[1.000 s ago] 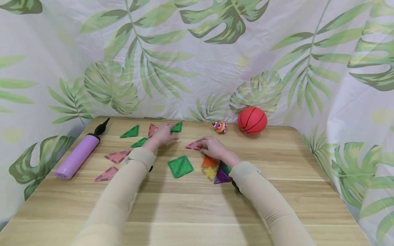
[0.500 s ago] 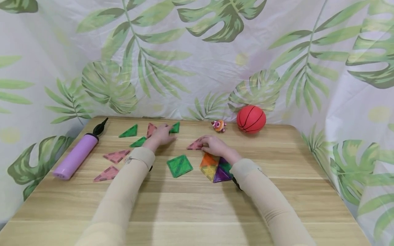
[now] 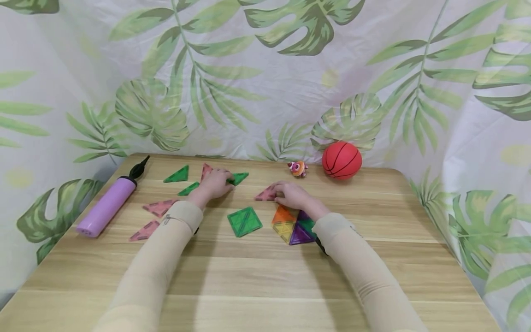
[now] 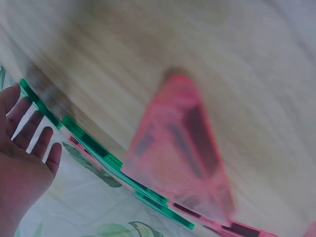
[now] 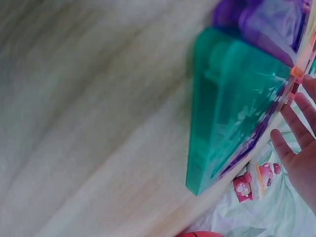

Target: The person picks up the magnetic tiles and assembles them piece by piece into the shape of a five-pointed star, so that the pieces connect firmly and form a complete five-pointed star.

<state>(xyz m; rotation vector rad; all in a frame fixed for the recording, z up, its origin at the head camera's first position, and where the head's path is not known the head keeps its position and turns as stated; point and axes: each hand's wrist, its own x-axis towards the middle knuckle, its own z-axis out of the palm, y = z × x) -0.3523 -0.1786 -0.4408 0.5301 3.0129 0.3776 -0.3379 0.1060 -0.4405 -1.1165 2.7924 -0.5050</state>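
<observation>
In the head view my left hand (image 3: pixel 216 182) holds the near end of a green triangular magnetic tile (image 3: pixel 240 178) at the back of the table. Its fingertips partly cover that end. A pink triangular tile (image 3: pixel 206 170) lies partly behind the same hand. My right hand (image 3: pixel 292 195) pinches the right end of another pink triangular tile (image 3: pixel 264 194), lying flat. Two green triangles form a square (image 3: pixel 244 222) between the arms. Beside the right wrist, orange, yellow, purple (image 3: pixel 301 235) and green tiles lie joined. The wrist views show both hands with fingers spread, their grips partly hidden.
Loose green (image 3: pixel 177 174) and pink (image 3: pixel 159 208) triangular tiles lie on the left. A purple hand pump (image 3: pixel 107 207) rests near the left edge. A small toy figure (image 3: pixel 297 168) and a red ball (image 3: pixel 342 160) stand along the back by the leaf-print cloth (image 3: pixel 232 92).
The green tile at my left hand has turned and shifted nearer, and that hand has drawn slightly left. My right hand stays with its pink tile. The view has shifted slightly.
</observation>
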